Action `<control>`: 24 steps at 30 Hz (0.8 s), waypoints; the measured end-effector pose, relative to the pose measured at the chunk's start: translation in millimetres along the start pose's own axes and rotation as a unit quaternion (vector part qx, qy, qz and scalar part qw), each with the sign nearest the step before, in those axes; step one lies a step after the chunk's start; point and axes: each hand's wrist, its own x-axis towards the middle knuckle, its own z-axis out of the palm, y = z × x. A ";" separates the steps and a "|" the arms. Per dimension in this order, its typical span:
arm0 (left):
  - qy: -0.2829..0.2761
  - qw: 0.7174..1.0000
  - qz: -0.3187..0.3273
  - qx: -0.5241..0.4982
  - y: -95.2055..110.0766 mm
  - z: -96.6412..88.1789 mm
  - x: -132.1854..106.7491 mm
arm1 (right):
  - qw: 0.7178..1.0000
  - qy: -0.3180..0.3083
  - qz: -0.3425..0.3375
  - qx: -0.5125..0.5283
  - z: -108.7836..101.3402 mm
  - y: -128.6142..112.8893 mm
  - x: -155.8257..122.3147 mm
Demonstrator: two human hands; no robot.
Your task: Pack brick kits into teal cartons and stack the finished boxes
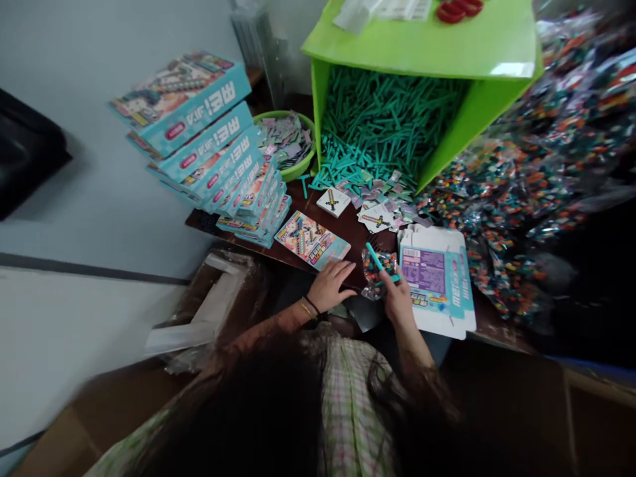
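My left hand (pixel 330 283) lies with its fingers stretched out at the near end of a light-blue printed box (pixel 312 240), which lies flat on the dark table. In my right hand (pixel 399 301) is a teal T-shaped plastic stick (pixel 373 256), pinched by the fingers. A clear bag of small coloured pieces (pixel 371 270) sits right under the stick at the table's edge; whether the fingers grip it too I cannot tell. Beside my right hand lie flattened, unfolded boxes (pixel 432 265). Beyond are a stack of white cards (pixel 333 202) and loose cards (pixel 376 218) with a sword picture.
Boxes are piled in a leaning stack (pixel 199 132) at left. A green bin (pixel 422 40) on its side spills teal sticks (pixel 382 119). Behind the stack stands a green basin (pixel 305 164) of small packets. Bags of coloured pieces (pixel 501 199) heap up at right.
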 end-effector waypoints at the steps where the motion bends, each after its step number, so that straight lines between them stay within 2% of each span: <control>1: -0.010 0.995 0.017 0.102 -7.9 -5.9 -2.1 | 1.000 0.016 0.004 0.002 -8.1 1.0 3.5; 3: -0.016 0.969 0.020 0.245 -24.3 -16.7 -2.1 | 1.000 0.017 0.014 -0.004 -18.6 5.0 7.9; 6: 0.022 0.959 0.010 0.283 -43.9 -30.0 7.1 | 0.999 -0.022 0.039 -0.014 -16.9 11.5 9.2; 8: 0.084 0.966 0.021 0.243 -50.7 -39.5 15.6 | 0.998 -0.048 0.048 0.000 -7.1 11.4 8.2; 10: 0.182 0.967 0.030 0.177 -52.2 -50.9 23.1 | 0.995 -0.074 0.055 0.033 4.9 5.3 6.9; 12: 0.286 0.954 0.020 0.090 -49.6 -62.7 27.2 | 0.990 -0.106 0.065 0.070 15.6 -5.6 5.6; 14: 0.353 0.935 -0.005 0.000 -44.2 -71.6 27.2 | 0.983 -0.140 0.068 0.093 24.5 -17.8 4.4; 19: 0.389 0.910 -0.061 -0.131 -28.6 -72.4 16.0 | 0.975 -0.208 0.030 0.072 45.4 -30.8 6.9; 24: 0.414 0.888 -0.124 -0.156 -22.8 -62.9 11.0 | 0.978 -0.209 -0.001 0.007 55.1 -27.0 17.0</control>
